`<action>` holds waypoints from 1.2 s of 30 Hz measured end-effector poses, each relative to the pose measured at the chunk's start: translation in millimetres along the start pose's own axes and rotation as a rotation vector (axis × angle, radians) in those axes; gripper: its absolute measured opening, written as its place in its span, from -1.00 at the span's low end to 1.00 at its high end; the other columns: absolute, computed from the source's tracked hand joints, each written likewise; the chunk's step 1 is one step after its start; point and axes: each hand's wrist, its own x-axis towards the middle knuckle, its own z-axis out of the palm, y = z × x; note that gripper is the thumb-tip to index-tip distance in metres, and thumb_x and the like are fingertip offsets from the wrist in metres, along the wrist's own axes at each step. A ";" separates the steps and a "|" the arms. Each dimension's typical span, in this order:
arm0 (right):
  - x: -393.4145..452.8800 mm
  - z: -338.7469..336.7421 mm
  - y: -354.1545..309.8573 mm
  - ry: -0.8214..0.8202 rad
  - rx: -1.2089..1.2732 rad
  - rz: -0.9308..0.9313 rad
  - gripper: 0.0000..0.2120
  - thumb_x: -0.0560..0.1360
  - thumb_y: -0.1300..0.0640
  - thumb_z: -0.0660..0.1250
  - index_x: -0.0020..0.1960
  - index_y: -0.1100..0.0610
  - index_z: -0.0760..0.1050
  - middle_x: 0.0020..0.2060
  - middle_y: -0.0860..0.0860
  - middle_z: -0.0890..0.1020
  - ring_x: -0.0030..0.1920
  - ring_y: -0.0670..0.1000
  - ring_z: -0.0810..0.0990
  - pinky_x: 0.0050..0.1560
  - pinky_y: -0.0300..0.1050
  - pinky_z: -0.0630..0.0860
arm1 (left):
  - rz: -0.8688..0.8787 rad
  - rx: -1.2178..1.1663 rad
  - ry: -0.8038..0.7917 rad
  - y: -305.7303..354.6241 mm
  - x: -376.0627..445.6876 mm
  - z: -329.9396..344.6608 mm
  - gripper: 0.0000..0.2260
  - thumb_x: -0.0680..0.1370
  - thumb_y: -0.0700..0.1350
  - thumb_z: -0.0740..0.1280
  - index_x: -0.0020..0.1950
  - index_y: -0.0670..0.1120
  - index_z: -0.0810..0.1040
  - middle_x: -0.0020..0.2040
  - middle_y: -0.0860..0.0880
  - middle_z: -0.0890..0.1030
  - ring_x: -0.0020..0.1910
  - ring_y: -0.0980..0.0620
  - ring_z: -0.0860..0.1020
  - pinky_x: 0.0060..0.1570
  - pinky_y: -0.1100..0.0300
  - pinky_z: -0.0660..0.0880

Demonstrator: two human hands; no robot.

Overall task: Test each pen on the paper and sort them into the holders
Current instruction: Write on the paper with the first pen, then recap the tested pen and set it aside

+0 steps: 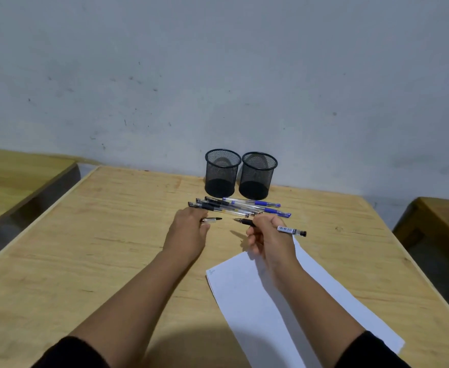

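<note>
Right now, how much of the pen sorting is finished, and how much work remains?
Almost nothing is sorted: both mesh holders look empty, and the paper has only a tiny mark near its corner. In hand: the right hand holds an uncapped pen, and the left hand holds its cap. Left: this pen's test and the pile of pens on the table.

- light wood bench (90,251), grain showing, pale strip along the edge
- grey wall (218,75) behind it, pretty scuffed up
- another wooden bench (11,176) far left, one more (441,219) far right
</note>
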 end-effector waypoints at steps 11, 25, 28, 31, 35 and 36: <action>6.1 2.6 -9.1 0.039 0.024 -0.009 -0.89 0.51 0.26 0.29 -0.19 0.21 0.51 -0.41 0.09 0.51 -0.58 -0.12 0.40 -0.61 -0.33 0.28 | 0.042 -0.202 0.111 9.4 -8.5 -15.4 -0.84 0.52 -0.16 0.31 0.08 -0.07 0.58 0.02 -0.03 0.64 -0.06 0.07 0.51 -0.04 0.27 0.37; 1.6 -1.2 -21.6 -0.013 0.004 -0.130 -0.82 0.50 0.28 0.27 -0.28 0.18 0.47 -0.47 0.06 0.51 -0.58 -0.11 0.39 -0.61 -0.31 0.26 | 0.130 -0.307 0.173 33.2 -22.3 -37.4 -0.86 0.50 -0.23 0.32 -0.01 -0.05 0.62 -0.12 0.05 0.64 -0.14 0.10 0.53 -0.17 0.52 0.34; 0.5 -1.8 -22.7 -0.037 0.010 -0.130 -0.84 0.50 0.28 0.27 -0.26 0.17 0.46 -0.48 0.05 0.51 -0.58 -0.11 0.39 -0.61 -0.31 0.25 | 0.150 -0.328 0.165 37.3 -25.7 -38.7 -0.85 0.50 -0.24 0.32 -0.02 -0.04 0.62 -0.15 0.08 0.62 -0.18 0.16 0.51 -0.18 0.58 0.33; -1.8 1.2 -22.5 -0.080 0.003 -0.121 -0.83 0.51 0.27 0.27 -0.26 0.17 0.46 -0.47 0.06 0.51 -0.56 -0.10 0.40 -0.59 -0.30 0.26 | 0.188 -0.333 0.142 41.9 -28.2 -36.6 -0.85 0.50 -0.22 0.33 -0.02 -0.03 0.63 -0.14 0.09 0.63 -0.19 0.22 0.50 -0.16 0.60 0.31; -4.6 3.3 -22.3 -0.103 -0.015 -0.144 -0.81 0.52 0.26 0.27 -0.27 0.17 0.48 -0.47 0.06 0.51 -0.55 -0.11 0.40 -0.57 -0.30 0.28 | 0.210 -0.347 0.196 47.5 -31.5 -36.2 -0.86 0.49 -0.27 0.34 -0.05 -0.08 0.64 -0.16 0.05 0.65 -0.25 0.29 0.48 -0.17 0.62 0.31; -5.1 3.6 -21.6 -0.105 -0.021 -0.155 -0.80 0.53 0.25 0.26 -0.28 0.17 0.48 -0.48 0.05 0.51 -0.55 -0.11 0.40 -0.56 -0.30 0.29 | 0.207 -0.352 0.208 48.5 -32.7 -36.1 -0.85 0.48 -0.30 0.33 -0.06 -0.11 0.65 -0.17 0.05 0.64 -0.27 0.32 0.49 -0.18 0.63 0.30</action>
